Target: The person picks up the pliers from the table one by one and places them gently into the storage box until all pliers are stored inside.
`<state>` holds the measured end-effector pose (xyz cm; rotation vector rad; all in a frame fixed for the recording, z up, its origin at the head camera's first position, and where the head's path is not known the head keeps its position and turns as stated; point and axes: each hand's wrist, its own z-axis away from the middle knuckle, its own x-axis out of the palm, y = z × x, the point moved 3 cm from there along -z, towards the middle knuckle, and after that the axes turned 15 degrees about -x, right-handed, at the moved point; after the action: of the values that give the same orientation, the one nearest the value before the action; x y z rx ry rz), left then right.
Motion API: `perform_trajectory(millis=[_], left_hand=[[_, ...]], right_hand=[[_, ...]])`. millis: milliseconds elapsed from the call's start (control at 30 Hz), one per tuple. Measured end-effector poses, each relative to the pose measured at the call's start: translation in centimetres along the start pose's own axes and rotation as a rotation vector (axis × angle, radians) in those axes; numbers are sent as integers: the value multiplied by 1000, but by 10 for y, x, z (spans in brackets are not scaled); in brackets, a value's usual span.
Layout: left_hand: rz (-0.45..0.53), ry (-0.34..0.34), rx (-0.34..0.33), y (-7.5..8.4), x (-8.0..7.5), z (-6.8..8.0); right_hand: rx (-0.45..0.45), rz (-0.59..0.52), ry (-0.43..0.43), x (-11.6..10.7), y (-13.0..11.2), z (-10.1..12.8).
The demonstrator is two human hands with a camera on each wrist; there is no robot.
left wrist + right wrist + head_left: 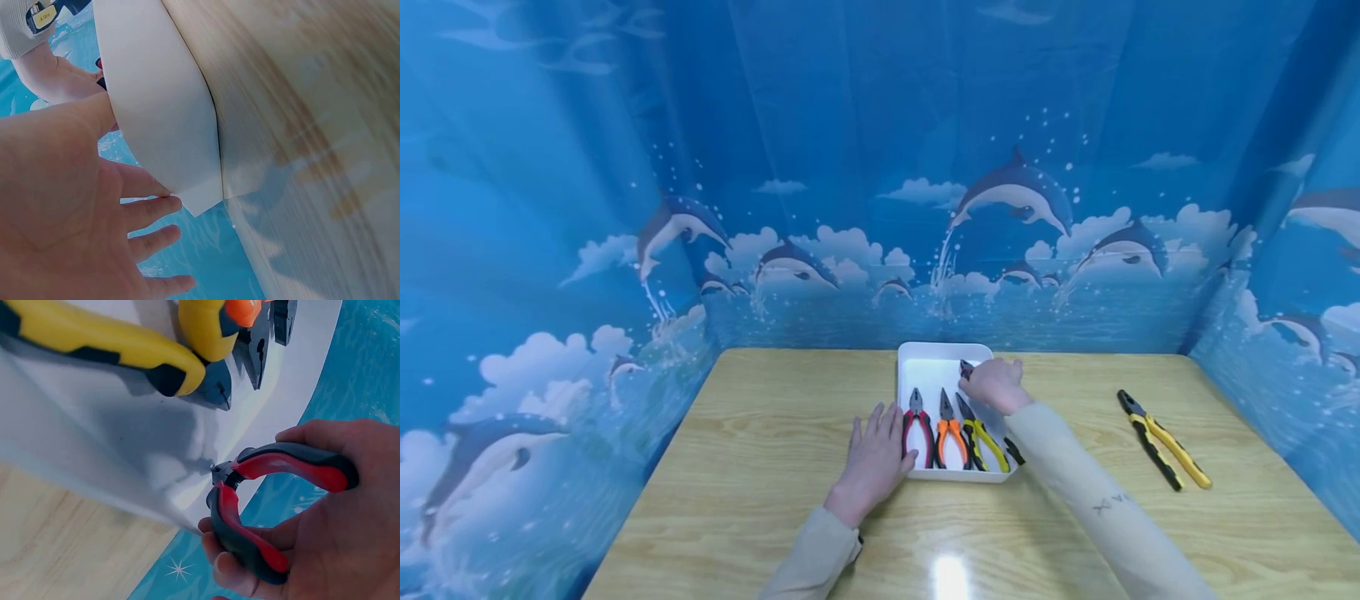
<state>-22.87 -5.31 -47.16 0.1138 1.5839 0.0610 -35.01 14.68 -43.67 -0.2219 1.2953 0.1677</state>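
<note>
A white tray (936, 372) stands toward the back of the wooden table. In it lie red-and-black pliers (917, 421), orange-handled long-nose pliers (950, 429) and yellow-and-black pliers (979, 433), side by side with jaws pointing away. My right hand (996, 385) grips small red-and-black pliers (275, 465) by the handles over the tray's far right corner; their handles are spread and the tips are close to the tray. My left hand (874, 458) has its fingers extended by the tray's left side, thumb at the rim; in the left wrist view a fingertip touches the wall.
Large yellow-and-black pliers (1161, 437) lie on the table (775, 442) right of the tray. My right forearm crosses over the tray's right side. A blue dolphin-print curtain (865, 208) borders the table at the back and sides.
</note>
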Motion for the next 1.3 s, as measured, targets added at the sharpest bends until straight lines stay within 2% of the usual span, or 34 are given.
perform_trajectory(millis=[333, 700, 1167, 1300], left_hand=[[-18, -4, -6, 1, -2, 0], [-14, -3, -10, 3, -1, 1], [-2, -15, -30, 3, -2, 0], [3, -17, -28, 2, -1, 0]], right_hand=[[-38, 38, -36, -3, -4, -2], [-45, 94, 2, 6, -2, -4], [-75, 93, -74, 2, -5, 4], [-83, 88, -72, 2, -6, 7]])
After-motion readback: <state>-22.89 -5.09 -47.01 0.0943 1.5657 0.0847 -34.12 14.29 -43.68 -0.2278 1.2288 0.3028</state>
